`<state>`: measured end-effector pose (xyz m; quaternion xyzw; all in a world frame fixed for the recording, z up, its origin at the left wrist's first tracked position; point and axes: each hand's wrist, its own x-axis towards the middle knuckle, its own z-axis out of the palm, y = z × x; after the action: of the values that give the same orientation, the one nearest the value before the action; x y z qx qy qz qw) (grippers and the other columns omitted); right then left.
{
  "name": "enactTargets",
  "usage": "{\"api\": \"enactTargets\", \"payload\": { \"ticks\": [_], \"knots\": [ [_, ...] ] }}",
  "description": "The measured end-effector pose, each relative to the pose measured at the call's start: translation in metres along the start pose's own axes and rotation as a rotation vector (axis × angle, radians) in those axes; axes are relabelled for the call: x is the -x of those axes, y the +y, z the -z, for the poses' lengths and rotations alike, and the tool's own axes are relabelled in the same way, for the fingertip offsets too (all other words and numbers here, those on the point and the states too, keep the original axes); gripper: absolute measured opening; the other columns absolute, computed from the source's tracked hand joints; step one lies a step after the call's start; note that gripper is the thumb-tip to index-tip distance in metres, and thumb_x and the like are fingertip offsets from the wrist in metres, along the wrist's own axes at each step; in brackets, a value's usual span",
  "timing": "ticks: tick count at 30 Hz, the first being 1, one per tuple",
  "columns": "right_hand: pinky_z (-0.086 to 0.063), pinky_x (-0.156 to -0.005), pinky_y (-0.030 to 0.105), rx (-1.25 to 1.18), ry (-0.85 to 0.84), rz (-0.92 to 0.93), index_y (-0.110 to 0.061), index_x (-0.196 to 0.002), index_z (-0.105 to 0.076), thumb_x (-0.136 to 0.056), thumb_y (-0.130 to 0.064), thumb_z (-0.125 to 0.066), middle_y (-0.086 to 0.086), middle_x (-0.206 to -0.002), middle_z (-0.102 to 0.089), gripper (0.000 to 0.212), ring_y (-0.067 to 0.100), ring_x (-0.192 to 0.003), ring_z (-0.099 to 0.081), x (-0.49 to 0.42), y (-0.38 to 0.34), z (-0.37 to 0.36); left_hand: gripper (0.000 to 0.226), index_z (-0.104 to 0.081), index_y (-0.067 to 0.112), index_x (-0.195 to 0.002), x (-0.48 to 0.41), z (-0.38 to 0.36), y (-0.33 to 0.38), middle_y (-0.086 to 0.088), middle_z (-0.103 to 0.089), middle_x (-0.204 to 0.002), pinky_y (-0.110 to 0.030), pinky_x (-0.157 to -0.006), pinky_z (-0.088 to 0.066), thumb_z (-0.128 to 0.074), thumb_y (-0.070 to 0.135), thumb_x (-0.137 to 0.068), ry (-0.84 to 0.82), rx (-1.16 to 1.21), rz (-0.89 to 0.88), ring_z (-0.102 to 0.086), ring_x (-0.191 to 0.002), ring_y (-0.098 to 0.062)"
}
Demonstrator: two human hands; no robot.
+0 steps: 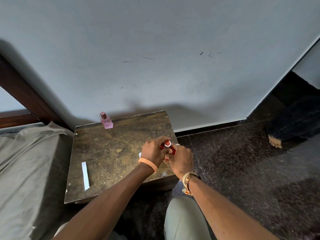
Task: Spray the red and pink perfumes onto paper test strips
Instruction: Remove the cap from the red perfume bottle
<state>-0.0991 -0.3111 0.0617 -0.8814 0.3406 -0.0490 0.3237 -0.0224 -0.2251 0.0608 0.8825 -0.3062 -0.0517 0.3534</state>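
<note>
Reaching forward with both arms, meeting above the right side of the tabletop (112,153). Gripping the red perfume bottle (170,148) with the left hand (153,150) curled round its top and the right hand (181,161) wrapped round its body. Holding it tilted, glossy red, silver-ringed cap upward, well apart from the pink perfume bottle (106,121) upright at the far edge and the paper strip (85,175) flat at front left.
</note>
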Motion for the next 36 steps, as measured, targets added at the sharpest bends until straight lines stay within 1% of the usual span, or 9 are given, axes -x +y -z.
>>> {"api": "enactTargets", "payload": {
  "ticks": [3,6,9,14,18,22,25,31,36],
  "knots": [
    [-0.058,-0.071,0.035,-0.001,0.008,-0.009,-0.021,-0.094,-0.072,-0.089,-0.026,-0.071,0.001,-0.082,-0.071,0.007,0.021,-0.08,-0.069,-0.001,0.001,-0.001,0.042,-0.065,0.024,-0.119,0.001,0.0,0.001,0.003,-0.071,-0.109,-0.028,-0.088,-0.052,-0.073,0.013,-0.079,-0.055,0.013,-0.029,-0.066,-0.097,-0.015],
    [-0.053,-0.063,0.028,0.0,0.012,-0.02,-0.019,-0.093,-0.072,-0.09,-0.031,-0.07,0.0,-0.082,-0.071,0.013,0.019,-0.078,-0.068,0.001,0.001,-0.002,0.031,-0.07,0.026,-0.107,-0.004,0.002,-0.001,0.005,-0.073,-0.099,-0.027,-0.082,-0.054,-0.071,0.012,-0.08,-0.075,-0.031,-0.091,-0.068,-0.09,-0.012],
    [-0.054,-0.065,0.028,0.0,0.005,-0.006,-0.02,-0.098,-0.073,-0.087,-0.029,-0.073,0.001,-0.086,-0.073,0.014,0.02,-0.082,-0.07,0.001,0.0,0.0,0.026,-0.072,0.027,-0.1,-0.004,0.002,-0.002,0.007,-0.074,-0.087,-0.024,-0.071,-0.053,-0.076,0.017,-0.076,-0.037,-0.064,-0.085,-0.068,-0.078,-0.01],
    [-0.058,-0.069,0.03,-0.013,0.006,-0.01,-0.021,-0.1,-0.073,-0.086,-0.026,-0.075,0.001,-0.088,-0.073,0.015,0.02,-0.083,-0.07,0.0,-0.001,0.0,0.028,-0.073,0.025,-0.103,-0.003,0.002,-0.001,0.005,-0.075,-0.094,-0.015,-0.073,-0.046,-0.076,0.015,-0.077,-0.018,-0.018,-0.071,-0.07,-0.084,-0.009],
    [-0.056,-0.067,0.032,-0.014,0.007,-0.025,-0.022,-0.104,-0.072,-0.09,-0.032,-0.069,0.001,-0.088,-0.072,0.017,0.02,-0.082,-0.068,-0.001,0.0,-0.003,0.033,-0.07,0.023,-0.112,-0.008,0.008,-0.004,0.003,-0.072,-0.108,-0.024,-0.088,-0.052,-0.07,0.01,-0.081,-0.126,0.028,-0.102,-0.067,-0.098,-0.011],
    [-0.054,-0.068,0.029,-0.004,0.007,-0.018,-0.022,-0.107,-0.072,-0.09,-0.032,-0.07,0.002,-0.089,-0.073,0.02,0.021,-0.085,-0.069,0.0,0.0,-0.002,0.022,-0.074,0.024,-0.098,-0.006,0.008,-0.007,0.006,-0.075,-0.088,-0.025,-0.073,-0.055,-0.075,0.017,-0.077,-0.041,0.014,-0.104,-0.069,-0.079,-0.01],
    [-0.051,-0.064,0.026,-0.017,-0.005,-0.009,-0.022,-0.106,-0.073,-0.088,-0.027,-0.072,0.002,-0.087,-0.073,0.019,0.02,-0.082,-0.068,0.0,0.0,-0.001,0.025,-0.074,0.026,-0.097,-0.002,0.005,-0.006,0.008,-0.075,-0.084,-0.028,-0.071,-0.057,-0.08,0.025,-0.072,0.009,0.045,-0.038,-0.068,-0.075,-0.007],
    [-0.046,-0.061,0.025,-0.012,0.013,-0.013,-0.023,-0.106,-0.072,-0.09,-0.031,-0.07,0.002,-0.088,-0.073,0.018,0.02,-0.082,-0.068,0.001,0.0,-0.001,0.042,-0.063,0.026,-0.122,-0.001,0.006,-0.005,0.0,-0.07,-0.112,-0.03,-0.093,-0.047,-0.07,0.016,-0.081,-0.1,0.014,-0.04,-0.062,-0.103,-0.016],
    [-0.046,-0.061,0.025,-0.008,0.007,-0.023,-0.021,-0.104,-0.072,-0.09,-0.031,-0.069,0.001,-0.086,-0.071,0.017,0.016,-0.073,-0.058,0.001,-0.001,-0.003,0.023,-0.072,0.026,-0.097,-0.003,0.007,-0.006,0.008,-0.074,-0.089,-0.033,-0.075,-0.057,-0.076,0.018,-0.076,-0.035,0.027,-0.061,-0.068,-0.08,-0.008]
  ]
}}
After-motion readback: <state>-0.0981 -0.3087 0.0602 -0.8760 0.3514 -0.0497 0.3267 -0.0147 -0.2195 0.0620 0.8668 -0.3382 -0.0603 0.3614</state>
